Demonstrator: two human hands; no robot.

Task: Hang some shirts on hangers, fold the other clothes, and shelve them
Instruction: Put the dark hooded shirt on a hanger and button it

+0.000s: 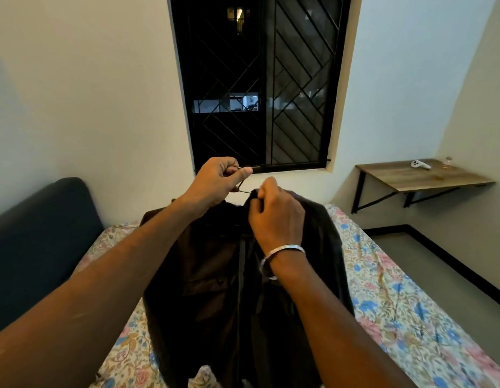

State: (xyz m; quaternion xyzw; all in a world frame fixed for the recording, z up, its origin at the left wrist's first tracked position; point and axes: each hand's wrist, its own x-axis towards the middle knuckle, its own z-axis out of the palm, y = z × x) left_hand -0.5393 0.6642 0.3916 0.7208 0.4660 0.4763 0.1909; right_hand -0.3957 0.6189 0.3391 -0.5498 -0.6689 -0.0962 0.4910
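Barred window [260,79] dark. Wall-mounted wooden surface [427,180] carries a white controller [420,164]. Dark headboard [39,242] at left.

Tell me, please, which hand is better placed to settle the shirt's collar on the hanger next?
Probably the right hand. It already pinches the dark shirt at the collar, beside the hanger's neck, while the left hand grips the hanger hook and holds the whole garment up above the bed.

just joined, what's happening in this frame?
A person is putting a dark shirt on a hanger, held up over a floral-sheeted bed. The left hand pinches the hanger's wire hook; the right hand grips the shirt's collar. The shirt hangs open in front, not yet shelved.
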